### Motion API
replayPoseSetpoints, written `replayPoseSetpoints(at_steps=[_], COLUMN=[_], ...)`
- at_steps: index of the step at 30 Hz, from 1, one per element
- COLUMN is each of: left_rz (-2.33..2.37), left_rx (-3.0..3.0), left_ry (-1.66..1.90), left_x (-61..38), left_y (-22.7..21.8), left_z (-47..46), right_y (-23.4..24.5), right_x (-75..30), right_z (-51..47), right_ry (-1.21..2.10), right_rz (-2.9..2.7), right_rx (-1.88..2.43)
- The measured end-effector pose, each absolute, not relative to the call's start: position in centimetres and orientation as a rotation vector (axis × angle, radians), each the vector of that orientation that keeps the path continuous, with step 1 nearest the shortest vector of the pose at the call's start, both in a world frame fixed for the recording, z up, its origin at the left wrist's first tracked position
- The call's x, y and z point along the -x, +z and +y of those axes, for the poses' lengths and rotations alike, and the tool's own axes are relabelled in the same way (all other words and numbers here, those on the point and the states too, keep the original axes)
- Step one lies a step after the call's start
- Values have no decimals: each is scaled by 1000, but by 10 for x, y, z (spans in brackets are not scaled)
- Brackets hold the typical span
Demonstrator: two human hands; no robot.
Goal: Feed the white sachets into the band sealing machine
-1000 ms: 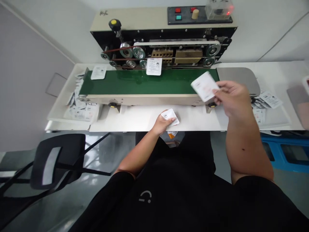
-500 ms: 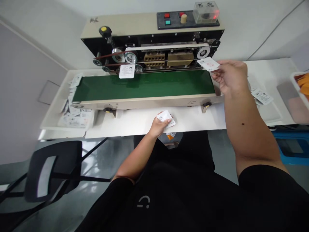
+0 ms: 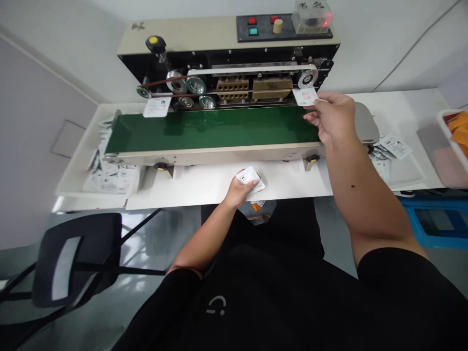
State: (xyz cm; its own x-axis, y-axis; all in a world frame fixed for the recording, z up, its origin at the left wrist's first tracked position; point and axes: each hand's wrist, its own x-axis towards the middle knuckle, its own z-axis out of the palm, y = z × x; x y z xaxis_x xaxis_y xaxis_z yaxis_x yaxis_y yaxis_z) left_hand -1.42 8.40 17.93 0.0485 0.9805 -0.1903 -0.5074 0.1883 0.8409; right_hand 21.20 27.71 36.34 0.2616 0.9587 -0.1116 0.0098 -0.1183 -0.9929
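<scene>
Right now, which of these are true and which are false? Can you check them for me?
1. The left hand holds a small stack of white packets. True.
2. The right hand is empty. False: it holds a white packet above the far edge of the green belt.
3. A black chair stands on the person's left. True.
4. The white tub on the right holds blue things. False: it holds orange pieces.

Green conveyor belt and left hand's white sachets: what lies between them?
In the head view, a beige metal rail and white tabletop lie between the belt and left hand.
</scene>
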Motion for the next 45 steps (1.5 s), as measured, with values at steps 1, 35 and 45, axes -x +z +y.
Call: replayPoseSetpoints(at_steps=[1, 35, 45], left_rz=[903, 986, 1006], left_rx=[-677, -1175, -1159], left_ry=[1276, 1232, 1229], left_x=[14, 15, 15], left_y=[178, 180, 181], left_z=[84, 86, 84], right_y=[364, 286, 286], right_x=[-208, -283, -284], right_z=[277, 130, 134], right_ry=[1105, 1039, 1088], right_rz=[-1003, -911, -884], right_rx=[1423, 1209, 1213])
